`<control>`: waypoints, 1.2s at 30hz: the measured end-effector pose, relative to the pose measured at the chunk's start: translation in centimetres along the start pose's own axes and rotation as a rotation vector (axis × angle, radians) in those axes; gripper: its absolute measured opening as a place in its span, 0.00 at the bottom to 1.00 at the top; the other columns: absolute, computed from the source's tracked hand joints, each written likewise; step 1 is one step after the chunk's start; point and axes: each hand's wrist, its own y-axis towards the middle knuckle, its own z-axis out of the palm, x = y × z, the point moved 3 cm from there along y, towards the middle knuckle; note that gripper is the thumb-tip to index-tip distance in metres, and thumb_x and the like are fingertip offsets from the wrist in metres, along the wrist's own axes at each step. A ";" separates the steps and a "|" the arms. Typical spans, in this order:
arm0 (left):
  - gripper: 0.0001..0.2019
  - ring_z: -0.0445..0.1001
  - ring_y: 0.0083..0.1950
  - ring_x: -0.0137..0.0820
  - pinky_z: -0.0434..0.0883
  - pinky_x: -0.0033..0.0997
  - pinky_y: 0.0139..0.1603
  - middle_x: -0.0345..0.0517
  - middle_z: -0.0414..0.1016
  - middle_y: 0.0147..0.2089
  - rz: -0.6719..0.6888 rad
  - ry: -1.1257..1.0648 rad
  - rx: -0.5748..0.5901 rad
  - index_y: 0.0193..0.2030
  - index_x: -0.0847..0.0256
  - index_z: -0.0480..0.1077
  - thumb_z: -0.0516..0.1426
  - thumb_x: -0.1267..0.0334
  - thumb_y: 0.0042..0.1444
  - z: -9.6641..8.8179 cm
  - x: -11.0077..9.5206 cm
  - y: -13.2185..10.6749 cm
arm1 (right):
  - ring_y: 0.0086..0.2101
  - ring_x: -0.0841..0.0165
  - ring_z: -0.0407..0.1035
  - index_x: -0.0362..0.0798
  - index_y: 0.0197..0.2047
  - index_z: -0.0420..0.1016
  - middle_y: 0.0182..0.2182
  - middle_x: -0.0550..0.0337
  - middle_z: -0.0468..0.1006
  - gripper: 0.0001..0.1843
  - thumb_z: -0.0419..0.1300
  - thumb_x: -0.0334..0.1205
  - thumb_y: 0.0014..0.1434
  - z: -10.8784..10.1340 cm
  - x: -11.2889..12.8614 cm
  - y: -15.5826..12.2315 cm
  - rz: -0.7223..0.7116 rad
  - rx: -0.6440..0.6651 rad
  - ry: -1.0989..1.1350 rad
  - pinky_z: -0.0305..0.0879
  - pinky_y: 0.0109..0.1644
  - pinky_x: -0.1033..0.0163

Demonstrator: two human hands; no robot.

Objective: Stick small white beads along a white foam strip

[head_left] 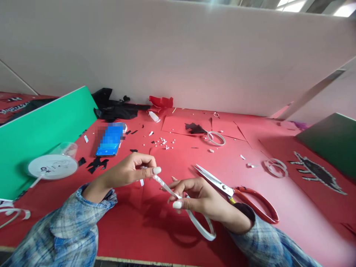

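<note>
A narrow white tape stretches between my two hands above the red table, its far end trailing in a loop below my right hand. Small white beads sit in a row on the stretch by my left fingertips. My left hand is closed, thumb and forefinger pinching the beaded end. My right hand grips the tape farther along between thumb and fingers. Scissors with red handles lie with blades parted just beyond my right hand. Loose white beads are scattered on the table ahead.
A phone and a lidded plastic cup on its side lie left, by a green board. Black scraps and a small white bottle lie behind. Right are tape rings and a bead-edged black shape.
</note>
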 end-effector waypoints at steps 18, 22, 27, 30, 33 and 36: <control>0.15 0.67 0.23 0.27 0.61 0.24 0.24 0.39 0.71 0.26 -0.393 0.302 0.320 0.33 0.59 0.67 0.51 0.49 0.58 -1.0 2.0 -0.3 | 0.29 0.70 0.73 0.43 0.48 0.72 0.25 0.59 0.76 0.18 0.55 0.47 0.63 0.2 -1.4 0.4 0.125 0.048 0.016 0.66 0.38 0.63; 0.14 0.72 0.29 0.31 0.64 0.25 0.29 0.40 0.73 0.27 -0.440 0.378 0.366 0.31 0.59 0.66 0.49 0.51 0.59 -1.3 2.6 -1.0 | 0.29 0.69 0.74 0.41 0.45 0.72 0.28 0.56 0.78 0.17 0.56 0.47 0.61 0.2 -2.1 0.4 0.140 0.049 0.080 0.68 0.36 0.62; 0.14 0.72 0.37 0.32 0.66 0.29 0.36 0.43 0.73 0.38 -0.261 0.631 -0.031 0.36 0.57 0.70 0.51 0.51 0.59 -2.3 3.5 0.5 | 0.30 0.69 0.75 0.41 0.38 0.74 0.28 0.57 0.77 0.15 0.58 0.47 0.60 0.0 -2.5 0.8 0.135 0.038 0.098 0.69 0.37 0.63; 0.11 0.73 0.40 0.32 0.68 0.31 0.41 0.45 0.71 0.42 -0.071 0.601 -0.231 0.40 0.58 0.69 0.55 0.54 0.57 -1.3 3.9 3.7 | 0.30 0.68 0.75 0.41 0.34 0.74 0.27 0.57 0.76 0.16 0.59 0.48 0.59 0.1 -2.6 1.0 0.138 0.050 0.116 0.69 0.37 0.63; 0.09 0.73 0.40 0.32 0.69 0.30 0.41 0.45 0.72 0.42 0.050 0.578 -0.193 0.39 0.59 0.69 0.61 0.60 0.52 0.6 4.4 7.6 | 0.30 0.68 0.75 0.40 0.35 0.73 0.27 0.57 0.76 0.17 0.61 0.49 0.57 0.4 -2.6 1.0 0.158 0.063 0.147 0.69 0.37 0.62; 0.06 0.73 0.36 0.32 0.68 0.30 0.38 0.42 0.73 0.33 0.072 0.562 -0.183 0.32 0.60 0.69 0.61 0.63 0.50 1.5 4.8 10.1 | 0.29 0.69 0.74 0.39 0.37 0.73 0.28 0.57 0.75 0.19 0.62 0.50 0.56 0.6 -2.6 0.8 0.152 0.090 0.186 0.69 0.39 0.61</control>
